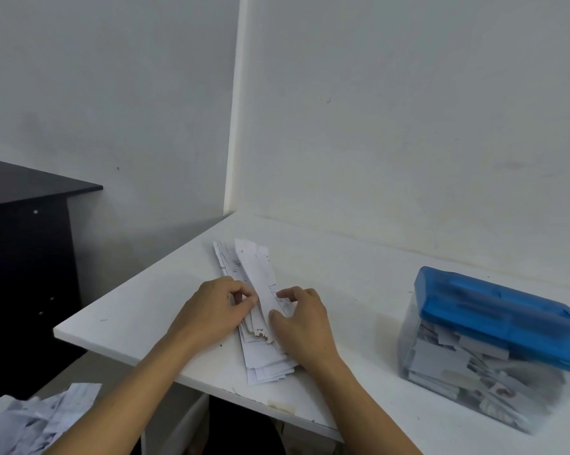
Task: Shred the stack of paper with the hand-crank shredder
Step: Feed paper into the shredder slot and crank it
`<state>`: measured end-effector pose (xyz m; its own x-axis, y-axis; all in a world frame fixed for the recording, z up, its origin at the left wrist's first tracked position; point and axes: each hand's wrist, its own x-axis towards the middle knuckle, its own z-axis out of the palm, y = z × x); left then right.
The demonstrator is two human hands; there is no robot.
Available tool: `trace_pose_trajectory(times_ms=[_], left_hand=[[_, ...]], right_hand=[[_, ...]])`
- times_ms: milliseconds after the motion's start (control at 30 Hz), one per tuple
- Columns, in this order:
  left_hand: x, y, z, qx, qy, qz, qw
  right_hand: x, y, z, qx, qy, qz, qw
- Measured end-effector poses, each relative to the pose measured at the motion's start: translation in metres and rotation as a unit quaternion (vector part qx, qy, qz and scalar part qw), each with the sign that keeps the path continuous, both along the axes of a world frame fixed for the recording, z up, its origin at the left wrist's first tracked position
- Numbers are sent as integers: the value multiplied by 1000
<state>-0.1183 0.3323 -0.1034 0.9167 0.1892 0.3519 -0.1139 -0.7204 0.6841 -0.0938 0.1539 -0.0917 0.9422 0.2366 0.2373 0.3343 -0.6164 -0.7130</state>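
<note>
A stack of long printed paper strips (255,353) lies on the white table (359,290), running away from me. My left hand (211,310) and my right hand (298,320) sit on either side of it, and both pinch the top strip (257,270) between fingers and thumb. The hand-crank shredder (493,343) stands at the right: a blue lid on a clear bin filled with paper pieces. Its crank is not visible.
A dark cabinet (27,257) stands to the left of the table. A heap of shredded paper (30,418) lies at the lower left, below the table's edge. White walls close off the table's back and form a corner behind the stack.
</note>
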Motion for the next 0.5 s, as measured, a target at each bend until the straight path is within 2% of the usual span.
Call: trace_pose_trajectory(times_ms=[133,367,500], left_hand=[[0,0,-1,-11,-4,-14,1000],[-2,0,-1,-11,0,-15,1000],[-3,-2,0,0,11,16,1000]], right_hand=[[-1,-3,0,64,-9,8,998],[0,-12,4,188,36,-12,981],[4,-13,3,212,50,-38,975]])
